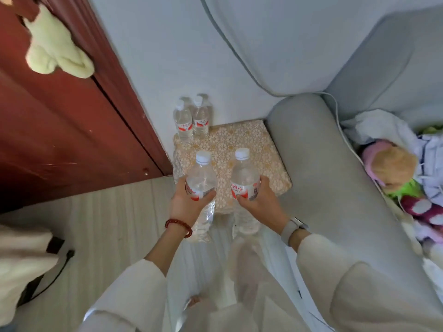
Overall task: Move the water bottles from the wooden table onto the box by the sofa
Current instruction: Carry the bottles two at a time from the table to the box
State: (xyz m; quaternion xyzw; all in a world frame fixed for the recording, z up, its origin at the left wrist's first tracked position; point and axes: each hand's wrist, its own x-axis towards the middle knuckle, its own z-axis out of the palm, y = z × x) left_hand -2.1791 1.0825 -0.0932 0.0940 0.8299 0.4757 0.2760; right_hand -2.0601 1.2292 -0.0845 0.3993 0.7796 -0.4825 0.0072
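We hold one water bottle in each of our hands, both upright above the near edge of the box (242,149). Our left hand (185,204) curls its fingers and thumb round the left bottle (201,180) at its red label. Our right hand (260,200) grips the right bottle (244,180) the same way, at its label. The two bottles are apart, with white caps on top. The box has a gold flowered cover and sits between a red door (72,130) and the grey arm of the sofa (323,176). At its far left corner stand two more bottles (191,121), just beside each other, against the wall. Soft toys (395,173) lie on the sofa seat to our right.
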